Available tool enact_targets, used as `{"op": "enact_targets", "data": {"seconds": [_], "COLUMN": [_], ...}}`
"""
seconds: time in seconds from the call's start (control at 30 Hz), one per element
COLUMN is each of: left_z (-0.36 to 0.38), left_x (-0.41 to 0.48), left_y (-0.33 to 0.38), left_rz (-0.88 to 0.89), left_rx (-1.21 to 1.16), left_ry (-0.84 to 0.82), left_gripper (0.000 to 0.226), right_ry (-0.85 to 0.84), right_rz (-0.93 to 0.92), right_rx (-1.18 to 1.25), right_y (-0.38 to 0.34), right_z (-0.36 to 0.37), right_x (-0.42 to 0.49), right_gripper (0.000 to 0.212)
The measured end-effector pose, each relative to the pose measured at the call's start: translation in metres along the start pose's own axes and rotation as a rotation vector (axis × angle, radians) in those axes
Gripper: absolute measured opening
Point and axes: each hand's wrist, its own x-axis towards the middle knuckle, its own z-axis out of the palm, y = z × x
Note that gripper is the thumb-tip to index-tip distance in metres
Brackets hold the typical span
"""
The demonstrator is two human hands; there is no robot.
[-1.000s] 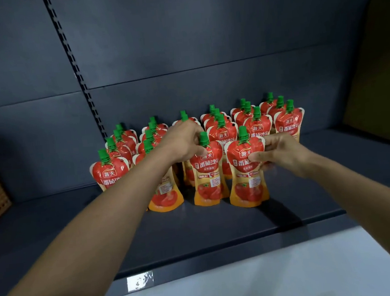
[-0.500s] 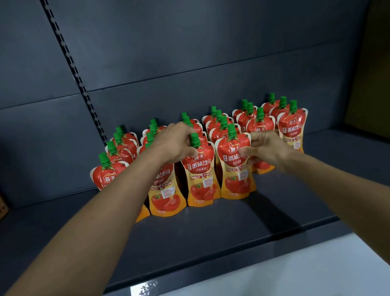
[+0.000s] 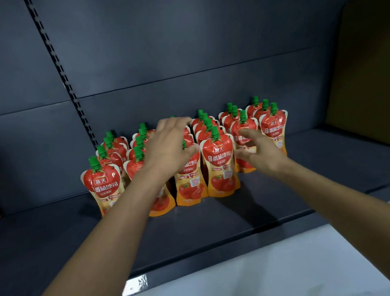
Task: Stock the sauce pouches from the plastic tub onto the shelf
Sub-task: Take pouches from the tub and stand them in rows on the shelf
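Head view: both hands (image 3: 172,147) (image 3: 259,149) spread open over pouches (image 3: 219,164).

Dark grey shelf (image 3: 220,228); upright sauce pouches (image 3: 219,164) in rows; cardboard (image 3: 375,66) at right

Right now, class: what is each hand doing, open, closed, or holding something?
Left hand: open, fingers spread over a front-row sauce pouch, gripping nothing.
Right hand: open, fingers apart beside the pouches, holding nothing.

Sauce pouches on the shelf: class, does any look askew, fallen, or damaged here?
Nothing stands out. The sauce pouches stand upright in rows on the shelf; the left hand hides some of them.
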Motion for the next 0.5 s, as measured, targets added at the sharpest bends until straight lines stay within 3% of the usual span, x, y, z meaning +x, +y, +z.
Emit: {"op": "enact_targets", "data": {"seconds": [0.1,0.2,0.33,0.5], "left_z": [0.009,0.030,0.067,0.119], "left_x": [-0.025,-0.051,-0.089,-0.145], "left_y": [0.036,0.088,0.169,0.273], "left_rz": [0.129,0.251,0.287,0.338], "left_rx": [-0.117,-0.318,-0.538,-0.619], "left_ry": [0.108,0.112,0.002,-0.215], "left_gripper": [0.069,0.069,0.065,0.058], "right_ry": [0.091,0.186,0.342,0.451], "right_rz": [-0.099,-0.145,-0.023,0.204], "right_rx": [-0.125,-0.233,-0.251,-0.260], "right_y": [0.018,0.044,0.086,0.152], "right_z": [-0.023,-0.052,-0.097,-0.153], "right_x": [-0.034,-0.083,-0.167,-0.289], "right_gripper": [0.061,0.054,0.044,0.037]}}
